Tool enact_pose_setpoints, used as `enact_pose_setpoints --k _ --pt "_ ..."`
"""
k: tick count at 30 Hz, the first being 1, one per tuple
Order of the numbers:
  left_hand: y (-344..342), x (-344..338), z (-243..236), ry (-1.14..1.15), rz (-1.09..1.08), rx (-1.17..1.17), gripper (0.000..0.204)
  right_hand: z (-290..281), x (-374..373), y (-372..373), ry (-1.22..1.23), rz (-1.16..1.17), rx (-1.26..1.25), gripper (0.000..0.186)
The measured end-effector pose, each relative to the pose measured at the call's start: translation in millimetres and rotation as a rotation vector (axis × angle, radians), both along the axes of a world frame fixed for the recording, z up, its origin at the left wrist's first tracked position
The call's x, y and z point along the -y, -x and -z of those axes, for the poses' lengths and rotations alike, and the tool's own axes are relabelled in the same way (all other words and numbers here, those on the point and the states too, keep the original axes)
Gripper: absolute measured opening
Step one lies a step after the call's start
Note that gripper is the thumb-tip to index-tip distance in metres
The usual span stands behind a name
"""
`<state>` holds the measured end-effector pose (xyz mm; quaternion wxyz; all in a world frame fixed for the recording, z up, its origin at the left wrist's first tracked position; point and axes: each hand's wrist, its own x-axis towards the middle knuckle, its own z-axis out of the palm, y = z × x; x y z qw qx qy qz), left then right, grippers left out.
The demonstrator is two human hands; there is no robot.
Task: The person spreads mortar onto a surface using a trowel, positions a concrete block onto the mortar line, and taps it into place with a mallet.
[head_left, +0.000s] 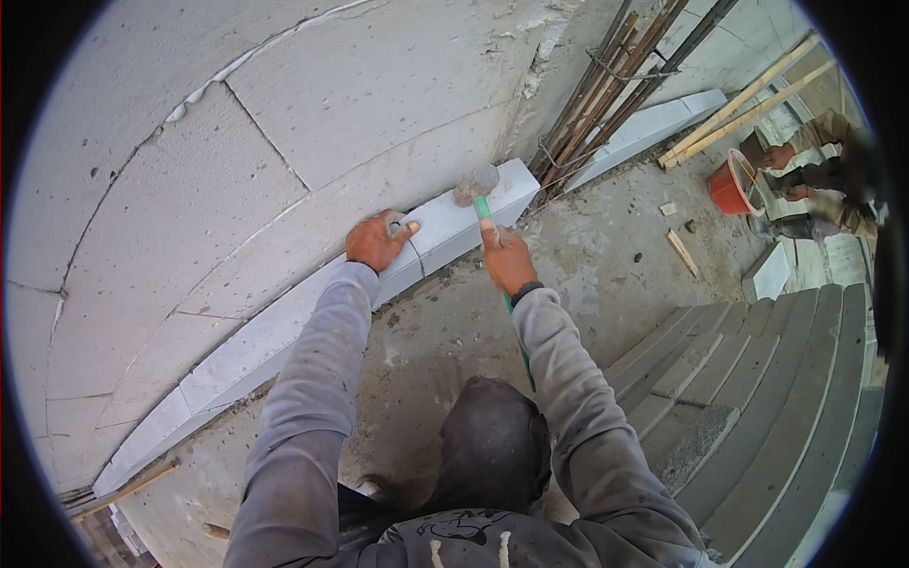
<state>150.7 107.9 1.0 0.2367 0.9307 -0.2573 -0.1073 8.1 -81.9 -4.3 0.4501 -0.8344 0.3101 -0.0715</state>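
My right hand [509,260] is wrapped round the green handle of a mallet [478,185]. The mallet's round grey head is at the top of a pale block [516,194], near its right end. My left hand [381,240] lies at the back edge of the same low row of blocks, against the wall, its fingers curled and the thumb stretched to the right. Something small and dark shows between those fingers, too hidden to name. A thin dark line [418,257], a joint or a wire, crosses the row just right of the left hand.
A block wall [312,123] rises behind the row. Rusty rebar [606,85] stands at the row's right end. At right are a red bucket [731,185], timber strips [739,104], another person's hands [779,156] and stacked grey blocks [757,379]. Wood scraps [682,253] lie on the floor.
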Motion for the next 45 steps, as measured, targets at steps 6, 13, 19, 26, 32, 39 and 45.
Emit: enact_pose_setpoints --k 6,13,19,26,32,39,45 --pt "3 -10 0 -0.03 -0.025 0.045 0.053 -41 -25 2 -0.156 -0.009 0.139 0.046" --pt "-1 -11 -3 -0.051 -0.028 0.032 0.054 -26 -24 -6 0.292 -0.036 0.575 0.047" --pt "8 -4 -5 -0.035 -0.028 0.017 0.053 -9 -8 9 -0.053 -0.064 0.066 0.048" --pt "1 -14 -7 -0.085 -0.041 -0.022 0.058 -92 -22 4 -0.074 -0.042 0.325 0.044" --pt "3 -3 -7 -0.043 -0.027 -0.029 0.053 -16 -9 4 0.109 -0.102 -0.009 0.047" --pt "-2 -13 -3 -0.006 -0.027 0.016 0.053 -64 -28 8 -0.095 -0.06 0.135 0.044" --pt "1 -4 -6 0.017 -0.006 0.012 0.054 -43 -20 6 0.125 -0.024 0.24 0.041"
